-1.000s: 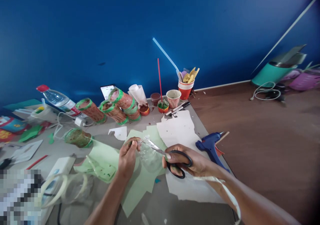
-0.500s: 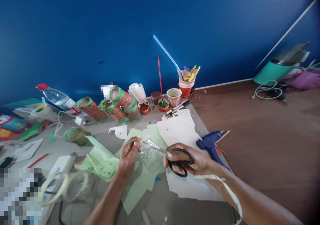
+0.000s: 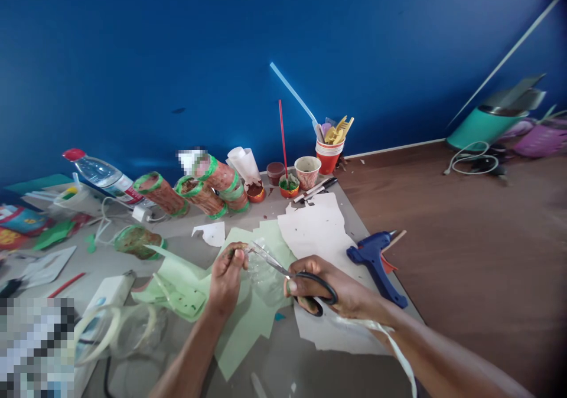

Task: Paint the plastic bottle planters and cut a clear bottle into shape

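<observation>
Black-handled scissors (image 3: pixel 312 292) are held in my right hand (image 3: pixel 325 286), its fingers wrapped round the handles. The blades point left and lie against a clear, crinkled plastic piece (image 3: pixel 268 277). My left hand (image 3: pixel 229 274) pinches the left edge of that plastic near the blade tips. Pale green paper (image 3: pixel 248 333) lies under the plastic, and a torn white sheet (image 3: pixel 314 224) is beyond my right hand. A whitish strip (image 3: pixel 401 356) hangs by my right forearm.
A blue glue gun (image 3: pixel 376 265) lies at the table's right edge. Brown-and-green tubes (image 3: pixel 162 194), a bottle (image 3: pixel 106 176), paint cups (image 3: pixel 290 186) and a cutlery cup (image 3: pixel 328 153) stand along the back. Tape rolls (image 3: pixel 97 333) sit at the lower left.
My right hand and the scissors have shifted slightly left and down, and the handles look closer together. The strip by my right forearm has swung left. My left hand stays nearly in place.
</observation>
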A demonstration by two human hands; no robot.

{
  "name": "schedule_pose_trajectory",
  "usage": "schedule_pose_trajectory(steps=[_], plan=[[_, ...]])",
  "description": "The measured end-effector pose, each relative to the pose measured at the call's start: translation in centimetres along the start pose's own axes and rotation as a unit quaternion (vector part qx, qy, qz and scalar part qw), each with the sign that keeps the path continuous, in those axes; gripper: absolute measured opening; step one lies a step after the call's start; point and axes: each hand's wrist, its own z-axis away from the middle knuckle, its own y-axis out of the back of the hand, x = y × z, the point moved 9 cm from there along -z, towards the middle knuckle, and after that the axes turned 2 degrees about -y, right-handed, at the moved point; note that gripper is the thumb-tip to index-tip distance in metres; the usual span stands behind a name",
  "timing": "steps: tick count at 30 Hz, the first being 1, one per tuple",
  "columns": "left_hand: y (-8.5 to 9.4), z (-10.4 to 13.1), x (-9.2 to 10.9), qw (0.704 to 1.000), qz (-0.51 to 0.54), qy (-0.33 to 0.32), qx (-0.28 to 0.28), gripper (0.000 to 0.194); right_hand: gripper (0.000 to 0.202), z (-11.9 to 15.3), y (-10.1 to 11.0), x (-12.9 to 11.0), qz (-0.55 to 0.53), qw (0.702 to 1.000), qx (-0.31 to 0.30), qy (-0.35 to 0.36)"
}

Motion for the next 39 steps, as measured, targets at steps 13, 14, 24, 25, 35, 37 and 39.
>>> schedule_pose_trajectory(steps=[13, 14, 24, 25, 35, 37, 39], plan=[[-1.6, 0.3, 1.0, 0.999, -0.021, -0.009, -0.033, 0.035, 0.047, -0.6, 0.6, 0.5, 0.001, 0.999, 0.044, -0.014], [-2.5, 0.6, 1.5, 0.997, -0.036, -0.023, -0.066, 0.035, 0.046, -0.7, 0.9, 0.5, -0.011, 0.998, 0.055, -0.011], [-1.9, 0.3, 1.3, 0.999, -0.038, -0.029, -0.026, 0.035, 0.041, 0.3, 0.4, -0.9, -0.080, 0.997, -0.014, 0.016], [-1.4, 0.2, 1.1, 0.999, -0.036, -0.026, -0.013, 0.034, 0.042, 0.3, 0.2, -0.8, -0.081, 0.996, -0.020, 0.010], [0.6, -0.2, 0.7, 0.998, -0.029, -0.009, 0.050, 0.033, 0.038, 0.0, 0.1, 0.3, -0.077, 0.996, -0.041, -0.003], [0.4, -0.2, 0.9, 0.998, -0.036, -0.019, 0.042, 0.033, 0.039, -0.2, 0.2, 0.5, -0.080, 0.996, -0.037, -0.007], [0.1, -0.1, 0.9, 0.999, -0.034, -0.023, 0.028, 0.034, 0.041, -0.2, 0.1, 0.5, -0.085, 0.996, -0.038, -0.012]])
